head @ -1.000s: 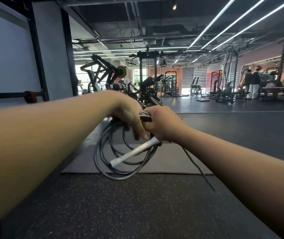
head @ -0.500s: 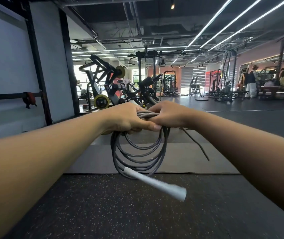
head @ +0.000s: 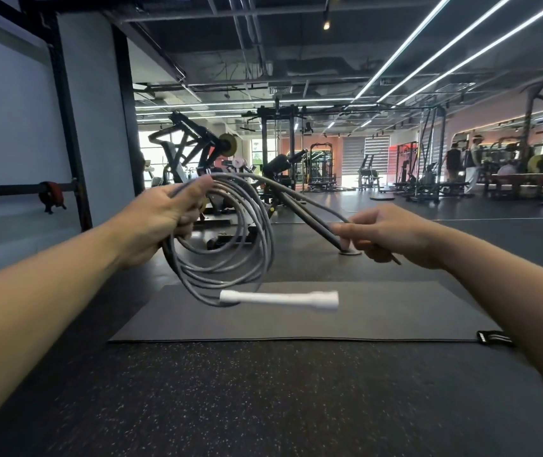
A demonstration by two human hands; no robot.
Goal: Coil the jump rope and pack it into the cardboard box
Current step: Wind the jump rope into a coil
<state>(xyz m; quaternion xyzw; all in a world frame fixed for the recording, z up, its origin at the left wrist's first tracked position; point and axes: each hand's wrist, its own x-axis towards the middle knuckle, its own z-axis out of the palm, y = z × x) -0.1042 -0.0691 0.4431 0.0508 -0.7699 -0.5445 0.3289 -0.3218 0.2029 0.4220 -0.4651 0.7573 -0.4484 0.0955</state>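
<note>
A grey jump rope point(head: 257, 245) hangs in several loops from my left hand point(head: 168, 219), which grips the top of the coil. One white handle point(head: 280, 297) sticks out sideways at the bottom of the coil, above the mat. My right hand point(head: 385, 234) pinches a doubled strand of the same rope that runs up and left to the coil. The short free end pokes out behind my right hand. No cardboard box is in view.
A dark exercise mat point(head: 379, 315) lies on the speckled rubber floor point(head: 263, 400), with a strap point(head: 494, 338) at its right corner. Weight machines point(head: 197, 159) stand behind, a wall bar point(head: 16, 189) at left. People point(head: 461, 163) stand far right.
My hands were together on top of the coil; now they have moved apart, the right one drawing a rope strand out to the right. The white handle has swung up to level.
</note>
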